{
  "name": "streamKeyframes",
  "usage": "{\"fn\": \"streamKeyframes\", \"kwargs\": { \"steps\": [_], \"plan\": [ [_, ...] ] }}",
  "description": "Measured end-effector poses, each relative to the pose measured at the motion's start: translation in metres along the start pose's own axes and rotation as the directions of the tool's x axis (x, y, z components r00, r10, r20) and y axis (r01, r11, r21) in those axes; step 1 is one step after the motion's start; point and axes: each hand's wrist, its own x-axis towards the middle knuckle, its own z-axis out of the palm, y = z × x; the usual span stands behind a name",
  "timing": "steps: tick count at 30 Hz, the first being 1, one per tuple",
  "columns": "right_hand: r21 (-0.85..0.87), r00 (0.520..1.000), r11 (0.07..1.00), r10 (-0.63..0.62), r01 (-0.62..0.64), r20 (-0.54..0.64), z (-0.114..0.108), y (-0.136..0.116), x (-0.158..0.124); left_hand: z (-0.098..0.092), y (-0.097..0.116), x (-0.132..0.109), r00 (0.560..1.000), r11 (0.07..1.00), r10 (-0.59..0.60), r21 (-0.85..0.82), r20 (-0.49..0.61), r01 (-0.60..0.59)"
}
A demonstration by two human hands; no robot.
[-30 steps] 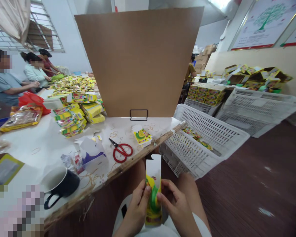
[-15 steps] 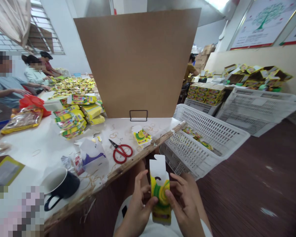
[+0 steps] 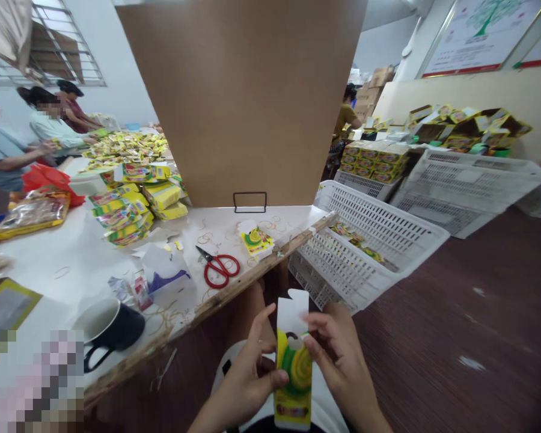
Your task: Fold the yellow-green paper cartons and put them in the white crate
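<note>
Fingers of both hands pinch the yellow carton (image 3: pixel 293 376) upright, near table edge (image 3: pixel 234 288), red scissors (image 3: pixel 220 269) and white crate (image 3: pixel 379 240).

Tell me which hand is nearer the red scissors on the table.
Left. The left hand is below the red scissors, just off the table edge, holding the yellow carton. The right hand grips the carton's other side, farther from them.

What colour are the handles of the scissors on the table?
Red; the scissors show clearly in the head view.
</note>
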Motion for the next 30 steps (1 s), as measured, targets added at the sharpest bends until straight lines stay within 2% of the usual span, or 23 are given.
{"fn": "streamKeyframes", "kwargs": {
  "steps": [2,7,12,15,17,19,24,30],
  "plan": [
    [-0.034,0.998,0.999,-0.029,0.027,-0.054,0.000,0.002,0.000,-0.001,0.002,0.000,1.000,1.000,-0.006,0.013,0.026,0.005],
    [0.040,0.999,0.999,0.017,-0.018,0.027,-0.001,0.007,-0.001,-0.002,-0.005,0.002,1.000,0.999,-0.014,0.046,0.014,0.014],
    [-0.028,0.995,0.996,-0.088,0.089,0.041,-0.007,0.007,-0.003,-0.001,-0.009,0.001,0.999,0.997,-0.006,0.072,-0.048,0.009],
    [-0.047,0.993,0.998,0.053,-0.048,0.104,-0.005,0.003,-0.004,-0.001,-0.007,0.001,0.997,0.993,0.030,0.115,-0.077,-0.021],
    [-0.048,0.970,0.985,0.174,-0.168,0.171,0.000,0.001,-0.004,-0.001,-0.006,0.000,0.996,0.990,0.055,0.136,-0.074,-0.045],
    [-0.035,0.958,0.973,0.229,-0.227,0.174,0.006,0.001,-0.004,-0.001,-0.005,0.000,0.996,0.988,0.063,0.143,-0.057,-0.054],
    [-0.040,0.972,0.975,0.222,-0.220,0.076,0.013,0.007,-0.002,-0.003,-0.004,0.002,0.999,0.996,0.036,0.086,-0.028,-0.033],
    [-0.181,0.954,0.951,0.273,-0.249,0.123,0.012,0.004,-0.001,0.000,-0.011,0.004,0.999,0.999,0.018,0.043,-0.044,-0.016]
  ]
}}
